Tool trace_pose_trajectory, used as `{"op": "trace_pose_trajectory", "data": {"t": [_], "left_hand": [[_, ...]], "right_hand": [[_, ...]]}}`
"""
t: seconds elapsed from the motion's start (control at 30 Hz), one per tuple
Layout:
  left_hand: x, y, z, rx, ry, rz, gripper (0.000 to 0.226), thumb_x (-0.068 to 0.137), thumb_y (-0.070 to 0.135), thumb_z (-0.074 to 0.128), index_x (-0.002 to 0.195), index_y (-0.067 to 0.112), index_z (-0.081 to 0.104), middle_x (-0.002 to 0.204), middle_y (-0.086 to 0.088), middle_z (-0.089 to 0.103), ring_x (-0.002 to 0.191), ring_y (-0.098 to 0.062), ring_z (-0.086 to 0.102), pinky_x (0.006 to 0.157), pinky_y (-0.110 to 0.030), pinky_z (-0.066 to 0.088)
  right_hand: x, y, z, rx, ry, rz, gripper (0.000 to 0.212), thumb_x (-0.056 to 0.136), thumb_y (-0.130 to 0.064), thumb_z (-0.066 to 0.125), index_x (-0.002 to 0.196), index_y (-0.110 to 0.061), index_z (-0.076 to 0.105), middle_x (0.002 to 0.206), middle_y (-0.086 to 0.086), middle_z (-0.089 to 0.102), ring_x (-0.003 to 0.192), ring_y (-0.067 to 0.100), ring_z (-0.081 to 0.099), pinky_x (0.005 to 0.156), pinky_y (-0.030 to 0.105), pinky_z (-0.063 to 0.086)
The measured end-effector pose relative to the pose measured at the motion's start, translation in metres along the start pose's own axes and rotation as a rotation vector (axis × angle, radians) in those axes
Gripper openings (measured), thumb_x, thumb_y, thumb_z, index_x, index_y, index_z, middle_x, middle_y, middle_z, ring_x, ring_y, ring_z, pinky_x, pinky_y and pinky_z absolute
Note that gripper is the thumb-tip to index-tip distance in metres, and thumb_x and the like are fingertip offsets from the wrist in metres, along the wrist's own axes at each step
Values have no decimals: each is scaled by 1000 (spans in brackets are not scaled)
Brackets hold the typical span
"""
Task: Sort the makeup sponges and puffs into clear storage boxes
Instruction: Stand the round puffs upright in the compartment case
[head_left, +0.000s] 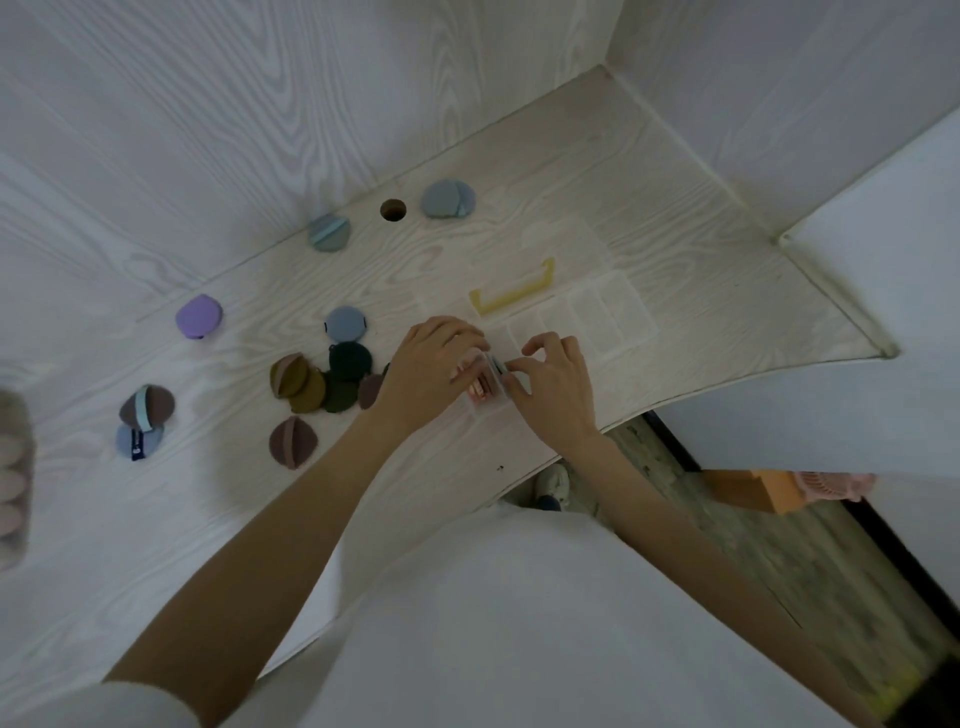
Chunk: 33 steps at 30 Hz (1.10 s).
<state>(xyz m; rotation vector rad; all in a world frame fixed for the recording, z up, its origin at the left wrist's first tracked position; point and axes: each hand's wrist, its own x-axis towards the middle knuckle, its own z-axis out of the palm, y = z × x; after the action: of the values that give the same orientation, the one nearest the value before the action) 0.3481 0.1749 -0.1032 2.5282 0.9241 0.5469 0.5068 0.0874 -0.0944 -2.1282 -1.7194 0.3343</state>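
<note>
A clear storage box (587, 317) with several compartments and a yellow handle (511, 288) lies open on the white desk (701, 249). My left hand (431, 369) and my right hand (556, 384) meet over its near-left compartment, both pinching a small stack of puffs (485, 382) that stands on edge there. Loose puffs lie to the left: a dark pile (332, 382), a blue one (345, 325), a purple one (199, 317), a brown one (293, 441), and a brown and blue pair (143, 421).
Two grey-blue puffs (448, 199) (329, 232) rest near the back wall beside a round cable hole (392, 209). Pale sponges in a container (13, 467) show at the far left edge. The desk's front edge runs just below my right hand, with floor and a shoe (553, 483) beyond.
</note>
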Motion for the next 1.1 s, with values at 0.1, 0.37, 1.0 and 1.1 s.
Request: {"op": "trace_pose_trajectory", "data": {"t": [0.1,0.37,1.0,1.1], "left_hand": [[-10,-3,-16,-106,168,-131,24,91,27,49,99,11,65,102,-5,67,98,-17,56,90,-28,41],[-33,-68,-54,-99,207,-782,32,93,19,52,124,9,53,122,-13,57,112,-29,50,96,-37,36],[-26,-97,-38,-10,144,-825,22,86,14,60,108,10,60,108,-14,54,100,-29,49,82,-41,46],[-26,-89,-40,-34,246,-787,16,86,12,60,102,10,64,102,-12,58,93,-27,53,75,-33,44]], "right_hand": [[0,1,-3,49,37,-48,14,81,-18,67,92,-11,73,97,11,59,85,28,51,73,36,46],[54,-27,-21,130,32,-260,13,84,-10,61,94,-10,69,97,11,60,90,27,52,79,28,41],[247,-49,51,-251,-344,-164,26,91,-9,48,117,-6,52,126,18,42,108,35,45,82,35,40],[234,-54,48,-34,-322,-135,17,84,-3,56,101,-4,56,112,16,46,85,29,50,68,28,37]]}}
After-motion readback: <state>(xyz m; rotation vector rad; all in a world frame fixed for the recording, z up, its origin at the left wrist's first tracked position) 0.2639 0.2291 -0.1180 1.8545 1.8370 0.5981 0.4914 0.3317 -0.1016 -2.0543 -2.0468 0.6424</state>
